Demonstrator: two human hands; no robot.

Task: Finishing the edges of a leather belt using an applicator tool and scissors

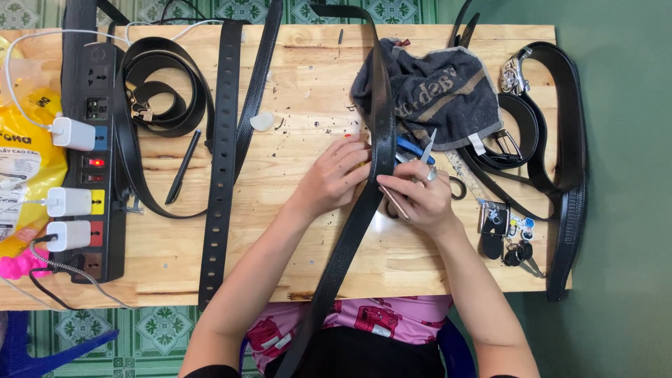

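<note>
The left hand [334,178] presses its fingers on the long black leather belt [381,140] lying from twelve to six o'clock across the pale wooden table [294,238]. At three o'clock of it, the right hand [420,196] pinches a thin copper-coloured rod [394,201]. The belt looks supple yet firm, best held flat by its edges. Its lower end is cut off.

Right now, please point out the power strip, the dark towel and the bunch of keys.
power strip [91,84]: head view, on its bare black top end.
dark towel [441,91]: head view, on the middle of the cloth.
keys [516,250]: head view, on the bunch beside the black fob.
</note>
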